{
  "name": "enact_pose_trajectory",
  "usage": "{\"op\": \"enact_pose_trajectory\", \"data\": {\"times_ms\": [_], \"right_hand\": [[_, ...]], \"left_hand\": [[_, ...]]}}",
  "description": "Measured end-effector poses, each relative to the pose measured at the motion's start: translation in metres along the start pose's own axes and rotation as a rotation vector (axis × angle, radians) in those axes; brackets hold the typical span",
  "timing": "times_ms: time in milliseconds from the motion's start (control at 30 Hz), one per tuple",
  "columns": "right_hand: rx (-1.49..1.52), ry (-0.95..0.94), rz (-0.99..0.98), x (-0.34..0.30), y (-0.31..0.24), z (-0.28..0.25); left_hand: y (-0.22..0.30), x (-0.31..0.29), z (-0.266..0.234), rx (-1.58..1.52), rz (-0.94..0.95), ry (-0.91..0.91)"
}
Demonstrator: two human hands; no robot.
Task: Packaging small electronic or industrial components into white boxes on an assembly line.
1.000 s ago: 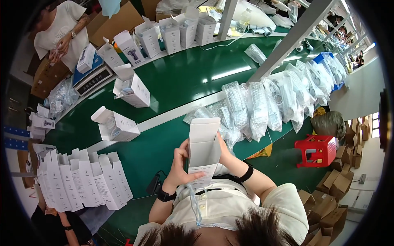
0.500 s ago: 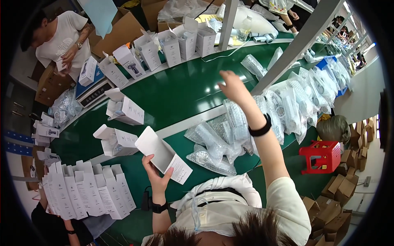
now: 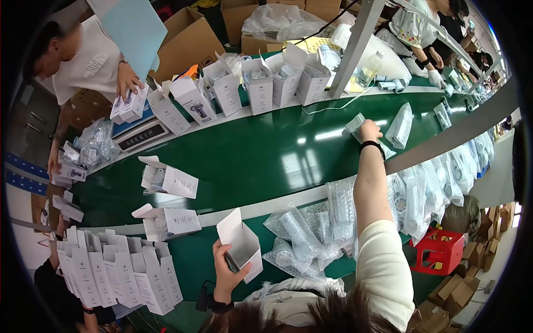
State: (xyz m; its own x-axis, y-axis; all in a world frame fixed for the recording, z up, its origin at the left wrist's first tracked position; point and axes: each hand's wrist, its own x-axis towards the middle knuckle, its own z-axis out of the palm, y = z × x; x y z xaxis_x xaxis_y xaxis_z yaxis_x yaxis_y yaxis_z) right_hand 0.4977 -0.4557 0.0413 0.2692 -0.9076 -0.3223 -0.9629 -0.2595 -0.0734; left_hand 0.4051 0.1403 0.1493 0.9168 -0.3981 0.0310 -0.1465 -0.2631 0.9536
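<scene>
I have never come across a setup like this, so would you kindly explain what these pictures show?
There is no robot here: these are a person's own bare hands, seen from a wide fisheye camera worn on the head and looking down, which is why straight edges bend. The left hand holds an open white carton. The right hand, arm outstretched, is on a bubble-wrapped packet on the green surface. More wrapped packets lie nearer the person, and white cartons stand in a block at the left.
</scene>
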Motion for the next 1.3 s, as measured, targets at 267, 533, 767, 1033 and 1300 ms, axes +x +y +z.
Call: {"op": "enact_pose_trajectory", "data": {"times_ms": [267, 533, 767, 1033, 1300], "right_hand": [[0.258, -0.07, -0.589, -0.085, -0.046, 0.01], [1.975, -1.062, -0.318, -0.25, -0.029, -0.069], [1.926, -0.846, -0.444, -0.411, -0.006, -0.064], [1.024, 0.102, -0.9, -0.487, -0.021, -0.022], [0.719, -0.018, -1.541, -0.468, 0.064, -0.006]], "left_hand": [[0.015, 0.019, 0.01, 0.107, 0.177, -0.016], [0.0, 0.018, 0.037, 0.042, 0.207, 0.09], [0.005, 0.005, 0.044, 0.13, 0.197, 0.171], [-0.014, -0.012, 0.046, 0.132, 0.231, 0.33], [-0.028, -0.034, 0.024, 0.016, 0.437, 0.103]]}}
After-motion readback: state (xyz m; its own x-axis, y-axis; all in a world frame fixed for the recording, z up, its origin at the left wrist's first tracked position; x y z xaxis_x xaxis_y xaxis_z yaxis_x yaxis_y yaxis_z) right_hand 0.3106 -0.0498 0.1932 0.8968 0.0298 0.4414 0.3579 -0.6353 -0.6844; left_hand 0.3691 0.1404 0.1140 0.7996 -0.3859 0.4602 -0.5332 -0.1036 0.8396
